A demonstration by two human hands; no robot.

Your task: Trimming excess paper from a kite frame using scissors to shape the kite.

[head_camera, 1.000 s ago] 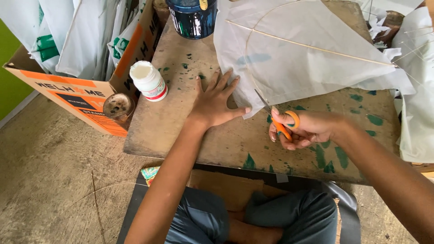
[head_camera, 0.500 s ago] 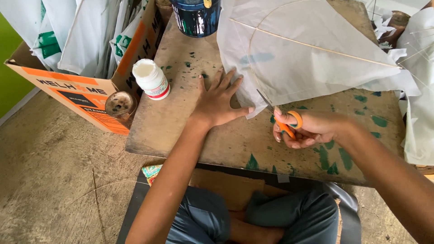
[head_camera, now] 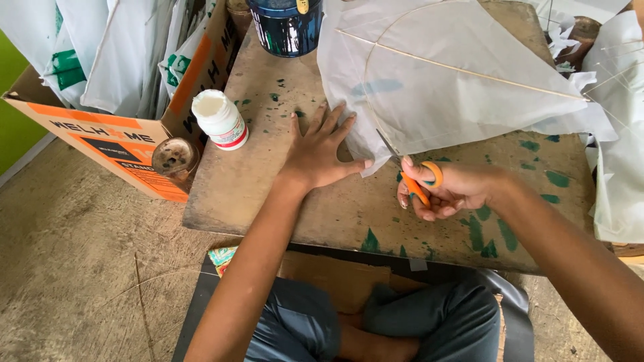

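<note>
A white paper kite [head_camera: 456, 80] with thin stick ribs lies on a low wooden board [head_camera: 268, 188] stained with green paint. My left hand [head_camera: 320, 149] is spread flat on the board, its fingers touching the kite's left edge. My right hand [head_camera: 448, 190] grips orange-handled scissors [head_camera: 419, 181], whose blades point up-left at the paper's lower corner. The blades are partly hidden against the paper.
A white glue bottle [head_camera: 220, 119] stands at the board's left side. A dark blue tin [head_camera: 287, 27] sits at the back. An orange cardboard box [head_camera: 121, 144] holding white plastic sheets is on the left. More white kites [head_camera: 620, 134] lie at right. My crossed legs [head_camera: 376, 322] are below.
My right hand with the scissors has shifted slightly, staying at the paper's lower corner. My left hand stays pressed flat beside the kite's edge.
</note>
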